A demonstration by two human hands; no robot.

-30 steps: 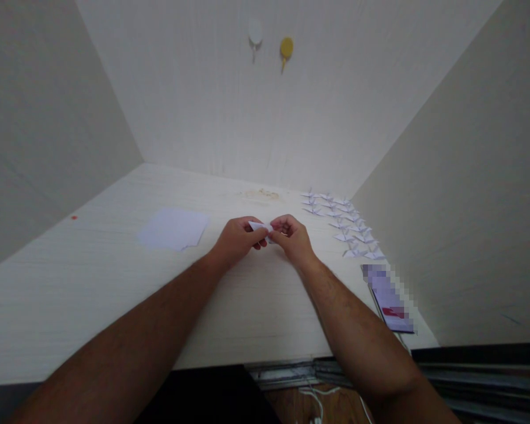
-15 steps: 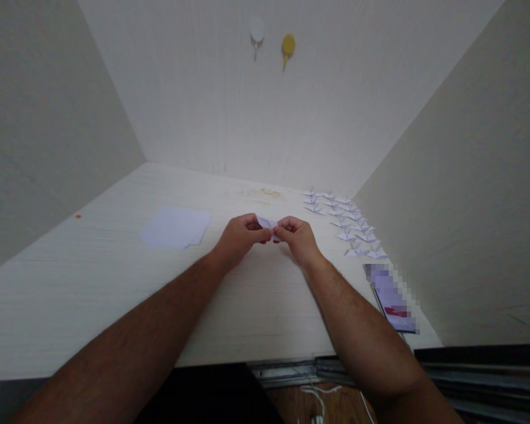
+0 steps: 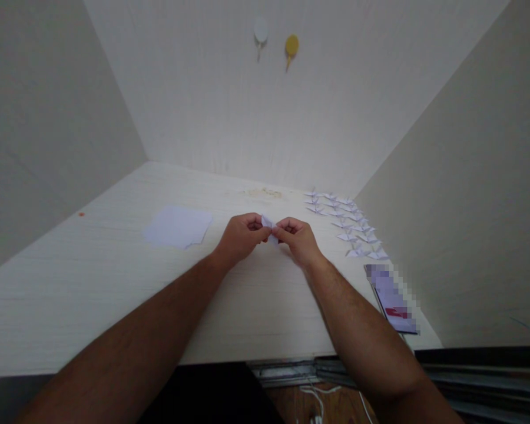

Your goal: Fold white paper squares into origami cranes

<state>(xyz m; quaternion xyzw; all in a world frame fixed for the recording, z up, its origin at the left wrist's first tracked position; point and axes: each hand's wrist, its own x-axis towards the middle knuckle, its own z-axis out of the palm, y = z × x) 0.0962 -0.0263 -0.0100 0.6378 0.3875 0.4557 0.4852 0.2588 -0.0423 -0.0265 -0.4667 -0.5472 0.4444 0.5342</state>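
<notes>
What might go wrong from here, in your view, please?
The left hand and right hand pinch the paper, so an uneven pull might tear it. The right arm appears close to the device and could nudge it. The cranes stand close together, so a brush might shift several.

Folded paper (image 3: 266, 221) partly hidden behind fingers (image 3: 260, 235), device screen (image 3: 389, 299) blurred by pixelation

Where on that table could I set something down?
Bare tabletop lies between the paper sheets, left forearm and front edge; also between that forearm and the right forearm. Crowded: the right side, with paper birds and a screen, and the middle, where left hand and right hand hold folded paper.
</notes>
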